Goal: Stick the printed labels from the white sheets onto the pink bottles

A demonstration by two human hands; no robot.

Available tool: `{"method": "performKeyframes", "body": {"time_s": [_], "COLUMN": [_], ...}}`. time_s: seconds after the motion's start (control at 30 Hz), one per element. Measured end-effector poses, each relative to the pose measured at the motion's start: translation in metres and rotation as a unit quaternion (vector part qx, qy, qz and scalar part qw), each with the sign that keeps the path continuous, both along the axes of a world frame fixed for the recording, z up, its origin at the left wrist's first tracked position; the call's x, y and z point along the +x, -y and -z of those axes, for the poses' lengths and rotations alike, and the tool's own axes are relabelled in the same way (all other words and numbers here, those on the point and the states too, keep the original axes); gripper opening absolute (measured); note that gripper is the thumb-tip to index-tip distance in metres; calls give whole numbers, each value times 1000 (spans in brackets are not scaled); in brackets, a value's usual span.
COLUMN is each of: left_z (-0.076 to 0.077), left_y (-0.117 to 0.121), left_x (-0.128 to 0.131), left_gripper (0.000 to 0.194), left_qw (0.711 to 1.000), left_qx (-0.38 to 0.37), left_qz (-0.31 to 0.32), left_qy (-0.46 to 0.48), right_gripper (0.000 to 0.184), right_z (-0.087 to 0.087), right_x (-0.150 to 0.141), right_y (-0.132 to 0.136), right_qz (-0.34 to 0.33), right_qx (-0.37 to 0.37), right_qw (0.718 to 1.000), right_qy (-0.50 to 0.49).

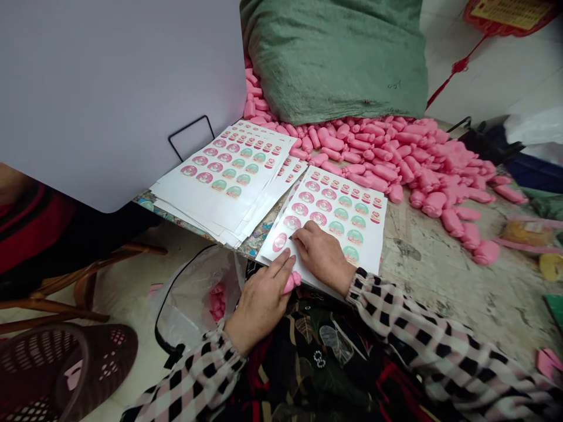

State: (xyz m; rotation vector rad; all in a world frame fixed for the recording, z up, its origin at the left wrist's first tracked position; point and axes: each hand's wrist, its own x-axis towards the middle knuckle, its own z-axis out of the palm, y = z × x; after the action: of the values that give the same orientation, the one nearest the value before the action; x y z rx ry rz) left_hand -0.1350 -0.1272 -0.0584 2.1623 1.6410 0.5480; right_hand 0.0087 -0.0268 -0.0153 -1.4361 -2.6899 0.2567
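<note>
My left hand is closed around a small pink plastic bottle, whose knobbed end shows beside the thumb. Its fingertips reach the near edge of a sticker sheet. On that sheet rests my right hand, fingers bent and pinched by an oval pink sticker at the lower left corner. A thin dark tip pokes out at the right fingertips; what it belongs to is hidden. Rows of pink and green round stickers and small red ones cover the sheet.
Another stack of sticker sheets lies left. Many pink bottles spill from beneath a green sack. A large pale panel stands at left. Below are a clear bag and a brown basket. Someone's red-and-black clothing shows at left.
</note>
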Motion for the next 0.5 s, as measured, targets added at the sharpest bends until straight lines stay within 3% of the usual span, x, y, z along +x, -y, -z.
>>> {"method": "performKeyframes", "body": {"time_s": [0.3, 0.5], "left_z": [5, 3], "left_y": [1, 1], "left_x": [0, 0], "left_gripper": [56, 57], "left_qw": [1000, 1000], "left_qx": [11, 5], "left_qz": [-6, -3], "left_qy": [-2, 2], "right_gripper": [21, 15], "right_z": [0, 9], "right_x": [1, 4], "right_y": [-1, -5], "right_qz": [-20, 0], "right_qx": [-19, -47], "right_qw": [1000, 992], "right_qy": [-10, -120]}}
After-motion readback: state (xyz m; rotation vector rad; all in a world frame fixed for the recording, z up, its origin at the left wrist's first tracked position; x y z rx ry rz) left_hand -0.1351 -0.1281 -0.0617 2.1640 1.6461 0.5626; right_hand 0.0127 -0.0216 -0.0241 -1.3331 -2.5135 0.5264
